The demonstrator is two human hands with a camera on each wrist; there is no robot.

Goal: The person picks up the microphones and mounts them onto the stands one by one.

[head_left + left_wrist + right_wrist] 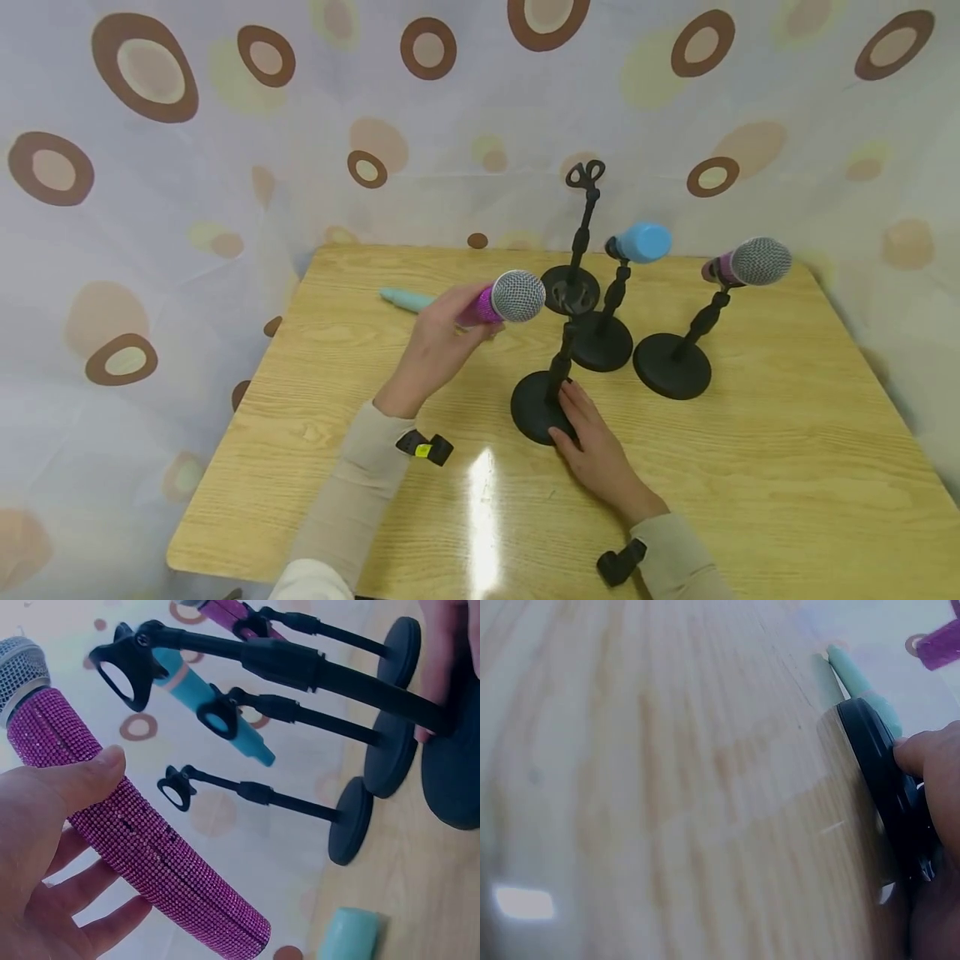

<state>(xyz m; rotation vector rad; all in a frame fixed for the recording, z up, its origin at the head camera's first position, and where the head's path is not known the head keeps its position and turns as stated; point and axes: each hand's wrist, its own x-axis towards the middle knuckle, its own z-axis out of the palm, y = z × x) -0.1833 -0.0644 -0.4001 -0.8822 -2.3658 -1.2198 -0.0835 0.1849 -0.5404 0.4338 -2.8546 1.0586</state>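
Note:
My left hand holds a pink rhinestone-covered microphone with a silver mesh head above the table. Its thumb lies across the body, and the fingers curl beneath. The nearest black microphone stand stands upright to the right of that microphone; its clip holds nothing. My right hand grips the round base of this stand at its right side, thumb on the rim and fingers by the pole. Some of its fingers are hidden in the right wrist view. A mint-green microphone lies on the table behind my left hand.
Behind the nearest stand are a stand with a vacant clip, a stand bearing a blue microphone, and, farther right, one bearing a pink microphone. A patterned curtain hangs behind the wooden table.

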